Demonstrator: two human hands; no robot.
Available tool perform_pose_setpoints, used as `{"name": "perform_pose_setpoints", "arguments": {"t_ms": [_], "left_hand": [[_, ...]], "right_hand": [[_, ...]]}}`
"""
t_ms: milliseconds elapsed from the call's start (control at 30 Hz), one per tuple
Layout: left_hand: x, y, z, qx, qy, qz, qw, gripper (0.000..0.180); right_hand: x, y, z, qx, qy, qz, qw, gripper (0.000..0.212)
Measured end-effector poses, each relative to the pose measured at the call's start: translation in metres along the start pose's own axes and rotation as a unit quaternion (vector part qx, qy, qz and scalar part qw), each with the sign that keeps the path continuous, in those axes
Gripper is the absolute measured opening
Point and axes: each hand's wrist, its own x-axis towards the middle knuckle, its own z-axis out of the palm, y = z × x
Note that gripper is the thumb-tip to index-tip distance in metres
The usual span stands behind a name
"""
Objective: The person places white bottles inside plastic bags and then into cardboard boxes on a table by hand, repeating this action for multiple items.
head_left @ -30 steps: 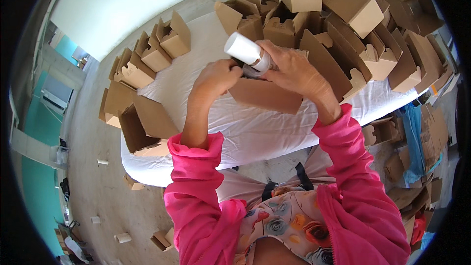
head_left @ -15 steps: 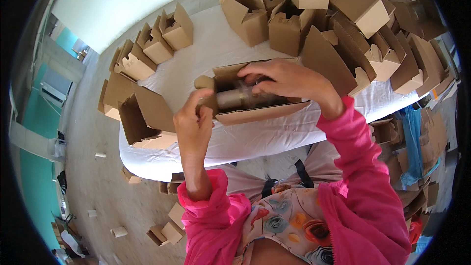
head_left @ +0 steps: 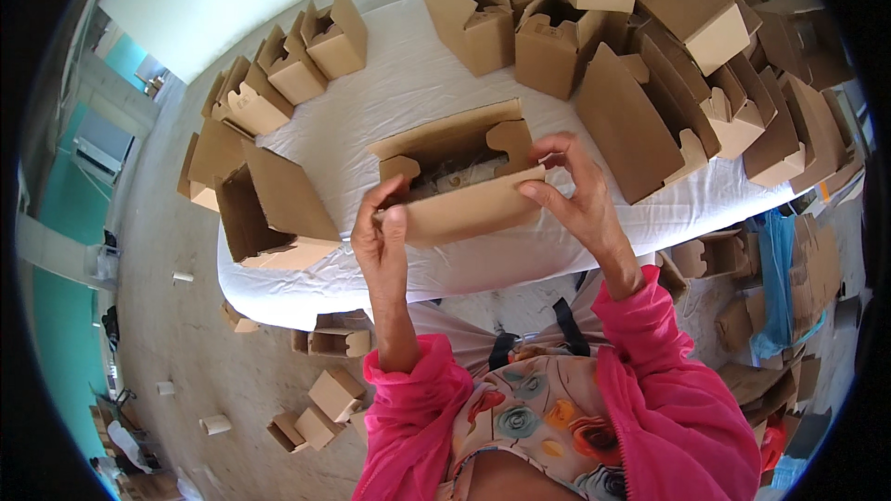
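An open brown cardboard box (head_left: pixel 459 216) stands on the white-covered table directly in front of me, its back flap raised and its end flaps upright. Inside lies something in clear, crinkled plastic (head_left: pixel 455 180); what it wraps cannot be made out. My left hand (head_left: pixel 379 227) pinches the box's left front corner, thumb on the outer front panel and fingers behind. At the opposite end, my right hand (head_left: pixel 577 187) holds the right front corner, with its thumb on the front panel's upper edge and its fingers curved around the end.
Several open cardboard boxes (head_left: pixel 327 37) line the table's left side. More boxes (head_left: pixel 640 121) crowd the right, some stacked. A white cloth (head_left: pixel 399 65) covers the table. Cartons (head_left: pixel 334 397) and small white rolls (head_left: pixel 215 424) lie on the floor; blue plastic (head_left: pixel 778 278) hangs at the right.
My right hand has come out of the box's interior to its right corner. My left hand has closed on the left corner. The cylindrical thing seen inside has sunk lower, under clear plastic.
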Motion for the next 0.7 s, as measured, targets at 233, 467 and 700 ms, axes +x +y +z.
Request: {"name": "perform_pose_setpoints", "arguments": {"t_ms": [233, 467, 700], "left_hand": [[0.012, -0.001, 0.009, 0.144, 0.091, -0.019, 0.985, 0.049], [0.011, -0.024, 0.007, 0.138, 0.046, 0.027, 0.989, 0.033], [0.011, -0.043, -0.006, -0.094, 0.061, -0.044, 0.993, 0.016]], "right_hand": [[0.028, 0.019, 0.000, -0.036, -0.075, 0.078, 0.993, 0.046], [0.018, 0.021, -0.007, 0.032, -0.176, 0.028, 0.983, 0.056], [-0.009, 0.000, -0.009, -0.112, -0.182, -0.001, 0.977, 0.072]]}}
